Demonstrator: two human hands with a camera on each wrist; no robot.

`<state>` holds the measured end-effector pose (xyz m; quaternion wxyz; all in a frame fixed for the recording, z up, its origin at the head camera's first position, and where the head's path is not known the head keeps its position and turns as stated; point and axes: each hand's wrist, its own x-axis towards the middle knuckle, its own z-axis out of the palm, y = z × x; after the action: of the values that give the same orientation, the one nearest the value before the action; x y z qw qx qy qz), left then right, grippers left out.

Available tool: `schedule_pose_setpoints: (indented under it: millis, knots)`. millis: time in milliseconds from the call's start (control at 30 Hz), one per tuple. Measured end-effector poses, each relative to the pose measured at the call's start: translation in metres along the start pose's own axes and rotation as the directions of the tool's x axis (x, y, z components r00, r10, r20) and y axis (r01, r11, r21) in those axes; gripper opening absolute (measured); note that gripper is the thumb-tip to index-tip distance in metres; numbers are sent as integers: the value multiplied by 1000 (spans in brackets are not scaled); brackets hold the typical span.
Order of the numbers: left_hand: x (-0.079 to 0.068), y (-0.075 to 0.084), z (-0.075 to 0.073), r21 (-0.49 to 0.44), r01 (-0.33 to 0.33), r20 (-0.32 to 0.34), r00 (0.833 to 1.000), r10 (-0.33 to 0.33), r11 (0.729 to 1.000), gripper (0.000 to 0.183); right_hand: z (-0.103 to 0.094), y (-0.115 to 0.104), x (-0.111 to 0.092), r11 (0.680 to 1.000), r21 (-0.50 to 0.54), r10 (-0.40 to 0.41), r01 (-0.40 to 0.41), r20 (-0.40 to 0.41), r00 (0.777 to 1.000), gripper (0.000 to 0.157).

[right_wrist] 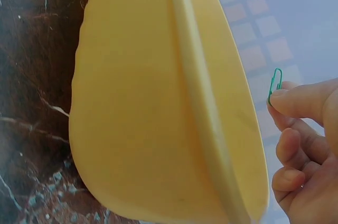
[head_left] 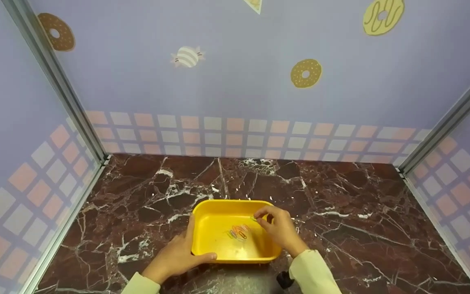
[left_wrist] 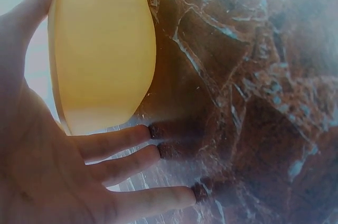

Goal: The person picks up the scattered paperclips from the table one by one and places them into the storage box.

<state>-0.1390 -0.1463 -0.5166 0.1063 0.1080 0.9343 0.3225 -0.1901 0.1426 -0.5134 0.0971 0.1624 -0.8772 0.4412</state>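
My right hand (head_left: 280, 229) pinches a green paper clip (right_wrist: 274, 85) between thumb and fingertips, above the right part of a yellow plastic tray (head_left: 255, 249). In the right wrist view the clip stands roughly upright, its lower end covered by the thumb. A small pile of coloured paper clips (head_left: 239, 232) lies on the tray's floor. My left hand (head_left: 178, 251) rests against the tray's front left corner, thumb at the front rim and a finger along the left side. Three straight fingers (left_wrist: 124, 139) spread past the tray's end in the left wrist view.
The tray stands on a dark red marbled tabletop (head_left: 353, 228) with white veins. A patterned back wall (head_left: 235, 81) and two side walls enclose the table. A small black object (head_left: 284, 280) lies beside the right sleeve (head_left: 313, 272).
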Motion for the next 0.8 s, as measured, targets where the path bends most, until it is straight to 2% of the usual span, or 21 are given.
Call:
schedule_pose_setpoints:
  millis: [100,300,500,800]
  knots:
    - [0,0,0,5,4,-5,1000,-4,1000,127,4,2,1,999,-16,-28,28,7,1000,9]
    - [1,2,0,18,-13,-13,1000,14,1000,128,7,-1,6,1000,-16,21,-20,48,999,9]
    - [1,4,-1,20,14,-3,1000,-14,1000,128,11,-3,9,999,-20,51,-49,70,996,8]
    - [0,2,0,11,-8,-14,1000,8,1000,128,12,-5,9,999,-19,32,-31,108,994,8]
